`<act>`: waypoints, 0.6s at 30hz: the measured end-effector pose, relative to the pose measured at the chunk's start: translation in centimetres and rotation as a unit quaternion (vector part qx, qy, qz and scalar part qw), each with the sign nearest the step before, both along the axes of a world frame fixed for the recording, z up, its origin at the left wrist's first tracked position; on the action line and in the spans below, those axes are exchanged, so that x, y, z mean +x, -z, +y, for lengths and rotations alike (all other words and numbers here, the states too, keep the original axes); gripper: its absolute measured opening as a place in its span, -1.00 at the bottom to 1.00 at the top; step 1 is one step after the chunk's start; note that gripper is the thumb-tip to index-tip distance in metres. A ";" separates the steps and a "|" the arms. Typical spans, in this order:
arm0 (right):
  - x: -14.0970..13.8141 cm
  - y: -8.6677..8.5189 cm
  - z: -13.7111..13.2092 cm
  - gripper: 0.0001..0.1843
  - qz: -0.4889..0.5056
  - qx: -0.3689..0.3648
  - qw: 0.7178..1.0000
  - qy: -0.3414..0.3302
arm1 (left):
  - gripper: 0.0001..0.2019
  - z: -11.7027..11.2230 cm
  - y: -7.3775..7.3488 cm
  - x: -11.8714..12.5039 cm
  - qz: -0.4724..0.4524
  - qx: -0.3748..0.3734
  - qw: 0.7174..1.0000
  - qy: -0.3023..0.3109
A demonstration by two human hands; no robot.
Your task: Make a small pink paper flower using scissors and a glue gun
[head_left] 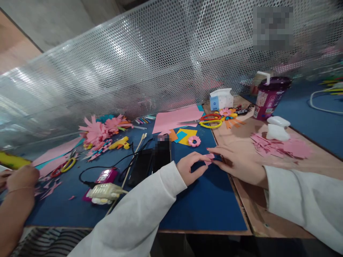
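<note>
My left hand [190, 167] and my right hand [239, 163] meet over the blue mat [203, 203], both pinching a small pink paper piece [209, 158] between their fingertips. The paper lies low, close to the mat near its right edge. White sleeves cover both my forearms. A small pink paper ring flower [194, 141] sits just beyond my hands.
Scissors with red and yellow handles [211, 120] lie on pink paper sheets [177, 119]. Pink scraps [278, 146], a purple cup [270, 97], a tissue box [221, 99], phones [151, 160], a glue gun [120, 143] and paper flowers [99, 130] surround. Another person's hand [21, 178] is at left.
</note>
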State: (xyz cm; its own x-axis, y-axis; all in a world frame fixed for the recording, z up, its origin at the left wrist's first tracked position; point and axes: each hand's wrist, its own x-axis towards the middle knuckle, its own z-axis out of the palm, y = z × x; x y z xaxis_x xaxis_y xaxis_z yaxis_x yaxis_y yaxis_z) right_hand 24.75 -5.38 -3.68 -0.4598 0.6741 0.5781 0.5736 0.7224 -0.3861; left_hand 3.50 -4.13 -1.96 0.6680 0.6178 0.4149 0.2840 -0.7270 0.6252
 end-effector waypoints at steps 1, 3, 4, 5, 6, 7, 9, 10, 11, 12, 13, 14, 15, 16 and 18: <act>0.0 0.0 0.0 -0.68 0.003 0.005 1.000 -0.001 | -0.79 0.0 0.0 0.0 0.003 -0.005 1.000 0.001; 0.0 0.0 -0.1 -0.72 0.008 0.016 1.000 -0.002 | -0.79 0.0 -0.1 0.1 0.008 -0.015 1.000 -0.005; 0.0 -0.1 0.0 -0.75 0.011 0.022 1.000 -0.005 | -0.79 0.0 -0.1 0.1 0.010 -0.020 1.000 -0.009; 0.0 -0.1 0.0 -0.76 0.013 0.025 1.000 -0.009 | -0.78 0.0 -0.2 0.1 0.012 -0.024 1.000 -0.010; -0.1 -0.2 0.0 -0.78 0.015 0.024 1.000 -0.012 | -0.77 0.0 -0.2 0.1 0.014 -0.029 0.999 -0.005; -0.1 -0.2 0.0 -0.79 0.018 0.019 1.000 -0.011 | -0.77 0.0 -0.2 0.2 0.015 -0.033 0.999 0.001; -0.1 -0.3 0.0 -0.78 0.025 -0.001 1.000 -0.007 | -0.75 0.0 -0.3 0.2 0.016 -0.039 0.999 0.006; -0.1 -0.4 -0.1 -0.78 0.029 -0.016 0.999 -0.004 | -0.75 0.0 -0.3 0.2 0.017 -0.041 0.999 0.005; 0.0 -0.4 -0.1 -0.77 0.034 -0.033 0.999 -0.002 | -0.75 0.0 -0.3 0.1 0.018 -0.040 0.999 0.003; 0.0 -0.4 -0.2 -0.76 0.041 -0.050 0.998 0.000 | -0.75 0.0 -0.3 0.2 0.020 -0.038 0.999 0.003; -0.1 -0.5 -0.2 -0.76 0.048 -0.068 0.997 0.001 | -0.75 0.0 -0.3 0.2 0.021 -0.035 0.999 0.004; -0.1 -0.6 -0.3 -0.75 0.054 -0.085 0.995 0.003 | -0.75 0.0 -0.3 0.2 0.020 -0.032 0.999 0.006; -0.1 -0.6 -0.4 -0.73 0.057 -0.101 0.993 0.005 | -0.76 0.0 -0.3 0.2 0.018 -0.030 0.999 0.007; -0.1 -0.7 -0.4 -0.72 0.057 -0.116 0.992 0.007 | -0.76 0.0 -0.2 0.2 0.015 -0.029 0.999 0.006; -0.2 -1.0 -0.5 -0.69 0.051 -0.138 0.989 0.000 | -0.78 0.0 -0.2 0.2 0.002 -0.030 1.000 0.002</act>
